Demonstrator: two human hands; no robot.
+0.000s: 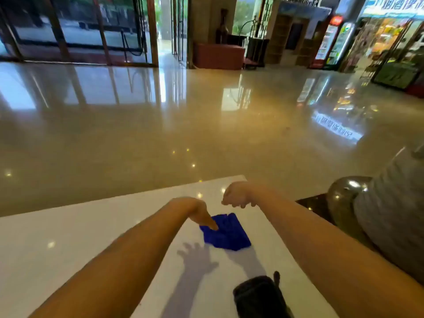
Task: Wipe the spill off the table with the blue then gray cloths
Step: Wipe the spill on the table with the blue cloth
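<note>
A folded blue cloth lies flat on the white table, right of centre. My left hand hangs over the cloth's left edge with fingers pointing down, the fingertips touching or just above it, holding nothing. My right hand hovers above the table beyond the cloth, fingers curled loosely downward and empty. No gray cloth and no spill can be made out on the glossy tabletop.
A dark pouch-like object sits on the table near its front edge. A gray upholstered seat with a rounded dark arm stands to the right. Shiny lobby floor stretches beyond the table's far edge.
</note>
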